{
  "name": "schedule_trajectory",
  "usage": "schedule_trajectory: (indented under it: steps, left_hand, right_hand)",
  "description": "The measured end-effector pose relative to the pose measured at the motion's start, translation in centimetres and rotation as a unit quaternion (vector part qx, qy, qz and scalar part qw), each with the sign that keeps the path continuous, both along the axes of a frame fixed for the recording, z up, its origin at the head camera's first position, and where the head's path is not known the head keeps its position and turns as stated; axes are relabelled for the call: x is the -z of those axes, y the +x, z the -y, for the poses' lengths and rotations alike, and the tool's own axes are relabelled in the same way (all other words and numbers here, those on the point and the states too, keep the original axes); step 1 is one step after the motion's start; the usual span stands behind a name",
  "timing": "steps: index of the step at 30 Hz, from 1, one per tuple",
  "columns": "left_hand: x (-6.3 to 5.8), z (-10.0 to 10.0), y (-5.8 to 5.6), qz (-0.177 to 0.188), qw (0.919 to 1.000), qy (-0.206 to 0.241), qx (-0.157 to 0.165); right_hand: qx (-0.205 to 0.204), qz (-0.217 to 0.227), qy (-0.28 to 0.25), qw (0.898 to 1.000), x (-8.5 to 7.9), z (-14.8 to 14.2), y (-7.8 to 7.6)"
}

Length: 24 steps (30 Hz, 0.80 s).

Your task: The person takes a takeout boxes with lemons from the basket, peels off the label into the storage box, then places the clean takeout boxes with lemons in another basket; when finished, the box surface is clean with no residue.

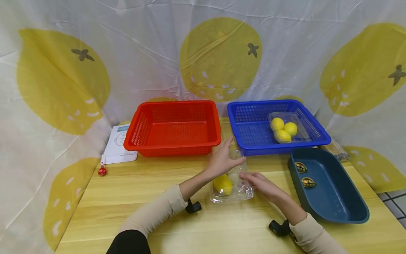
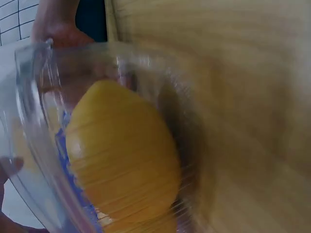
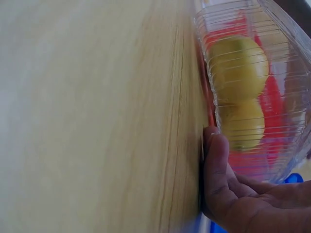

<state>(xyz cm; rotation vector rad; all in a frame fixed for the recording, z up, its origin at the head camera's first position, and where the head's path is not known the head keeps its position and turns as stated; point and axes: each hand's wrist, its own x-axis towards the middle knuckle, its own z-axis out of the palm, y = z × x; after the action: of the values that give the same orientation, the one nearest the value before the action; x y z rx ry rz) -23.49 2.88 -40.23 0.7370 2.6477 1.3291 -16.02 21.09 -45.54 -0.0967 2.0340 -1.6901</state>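
A clear plastic clamshell box (image 1: 233,197) sits on the table in front of me with yellow lemons inside. One lemon (image 1: 223,184) shows plainly in the head view, and two lemons (image 3: 238,70) show through the ribbed wall in the right wrist view. My left hand (image 1: 222,162) reaches over the top of the box, fingers extended toward the far side and thumb spread to the right. My right hand (image 1: 264,185) holds the box's right side, its fingertips (image 3: 216,145) low at the wall beside the tabletop.
A red basket (image 1: 172,150) stands at the back. Beside it, a blue basket (image 1: 250,150) contains another clear box of lemons (image 1: 290,128). A dark teal tub (image 1: 336,197) with two stickers is at right. A white sheet (image 1: 115,151) and small red bell (image 1: 102,171) lie left.
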Motion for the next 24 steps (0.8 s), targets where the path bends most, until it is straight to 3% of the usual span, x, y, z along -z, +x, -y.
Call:
schedule_trajectory:
  steps: [5,10,14,24]
  left_hand:
    - [-0.8,-2.2,-2.4,0.007,0.9990,-0.044,0.007]
    - [-0.9,-3.7,-4.2,-0.011,0.9967,-0.080,0.004]
    - [-0.7,-4.5,-4.9,-0.003,0.9929,-0.119,0.001]
    - [0.6,-5.4,-5.8,0.030,0.9932,-0.109,-0.025]
  right_hand:
    - [0.000,0.001,0.003,1.000,0.0,-0.2,-0.1]
    - [0.005,0.002,0.006,1.000,-0.1,-0.2,-0.1]
    - [0.006,0.004,0.002,1.000,-0.1,-0.2,0.0]
    - [0.008,0.005,0.003,1.000,-0.1,-0.2,-0.1]
